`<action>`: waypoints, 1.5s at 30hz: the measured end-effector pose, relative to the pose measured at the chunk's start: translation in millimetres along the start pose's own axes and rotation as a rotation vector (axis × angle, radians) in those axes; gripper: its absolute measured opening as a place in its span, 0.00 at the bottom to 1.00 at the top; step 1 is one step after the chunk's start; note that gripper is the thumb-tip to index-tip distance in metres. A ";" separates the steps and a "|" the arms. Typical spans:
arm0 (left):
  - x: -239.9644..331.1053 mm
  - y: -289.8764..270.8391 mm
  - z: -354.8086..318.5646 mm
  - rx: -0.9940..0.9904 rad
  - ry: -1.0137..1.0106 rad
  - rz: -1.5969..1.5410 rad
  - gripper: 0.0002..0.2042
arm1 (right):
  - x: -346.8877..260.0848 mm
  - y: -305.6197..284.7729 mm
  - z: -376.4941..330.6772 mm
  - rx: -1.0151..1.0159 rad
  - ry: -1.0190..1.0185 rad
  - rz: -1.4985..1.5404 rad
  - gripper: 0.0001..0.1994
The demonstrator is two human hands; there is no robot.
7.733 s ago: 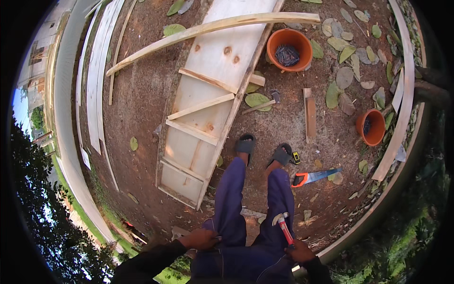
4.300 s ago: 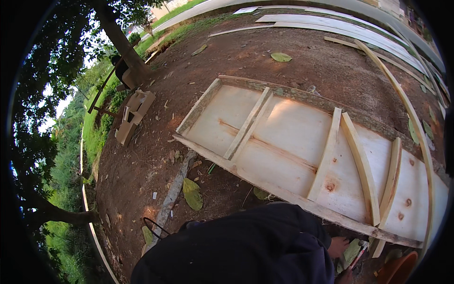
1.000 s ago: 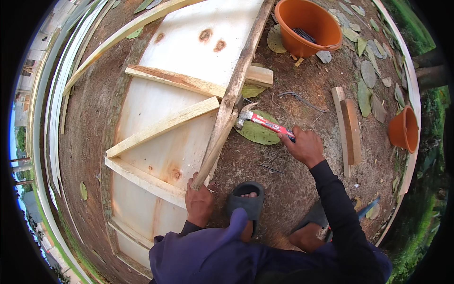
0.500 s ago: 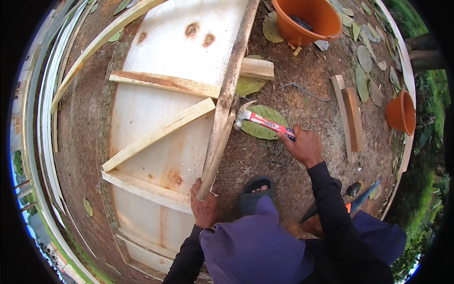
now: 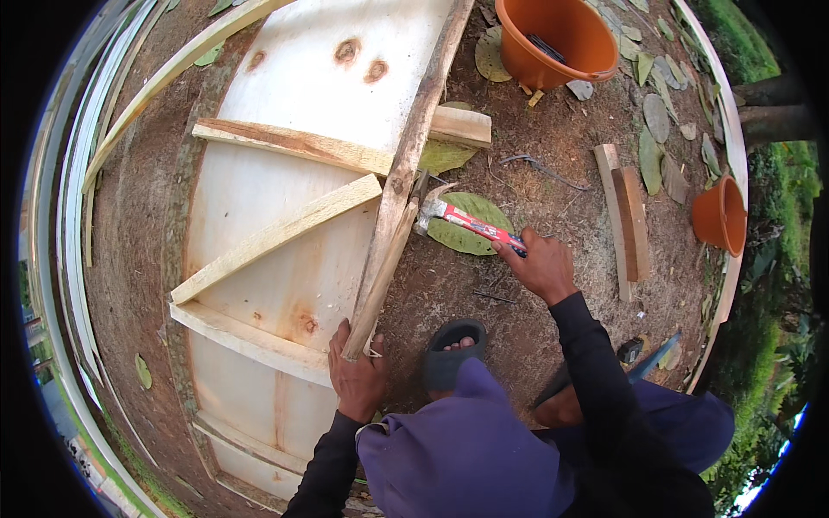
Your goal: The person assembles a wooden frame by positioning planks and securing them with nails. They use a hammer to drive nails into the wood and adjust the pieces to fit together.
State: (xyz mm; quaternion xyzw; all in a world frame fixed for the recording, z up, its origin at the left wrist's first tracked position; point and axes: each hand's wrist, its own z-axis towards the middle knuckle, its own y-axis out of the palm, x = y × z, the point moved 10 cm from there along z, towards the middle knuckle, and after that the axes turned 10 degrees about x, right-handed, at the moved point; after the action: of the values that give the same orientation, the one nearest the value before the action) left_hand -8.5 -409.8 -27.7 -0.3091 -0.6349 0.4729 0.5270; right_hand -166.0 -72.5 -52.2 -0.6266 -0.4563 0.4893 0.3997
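Right hand (image 5: 542, 266) wraps red-handled steel claw hammer (image 5: 473, 223), head at 10 o'clock beside rough brown wooden strip (image 5: 385, 281); left hand (image 5: 357, 378), thumb parted from fingers, straddles strip's 7-o'clock end, presumably for steadiness.

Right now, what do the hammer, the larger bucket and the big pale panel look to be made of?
Hammer: grey metallic head, probably steel; smooth red handle with a dark end, its core material unclear.
Larger bucket: likely plastic, given its even orange colour, soft sheen and smooth rim.
Panel: wood, perhaps plywood; brown knots and streaks show, with no evident paint.
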 end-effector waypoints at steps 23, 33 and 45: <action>198.3 207.1 95.5 -0.220 -1.298 -1.890 0.20 | 56.3 55.9 19.1 -0.677 0.207 0.818 0.43; 196.5 202.3 93.7 -0.302 -1.269 -1.862 0.16 | 95.3 9.8 117.2 -0.504 0.276 1.154 0.41; 208.4 200.7 95.6 -0.343 -1.274 -1.907 0.16 | 136.0 -18.5 156.2 -0.545 0.172 1.038 0.45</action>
State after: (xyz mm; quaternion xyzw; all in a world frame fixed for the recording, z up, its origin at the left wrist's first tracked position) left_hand -174.5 -177.8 -134.8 0.5215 -0.8164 -0.1386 0.2057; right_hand -307.8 71.8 -100.0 -0.8853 -0.1653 0.4334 -0.0314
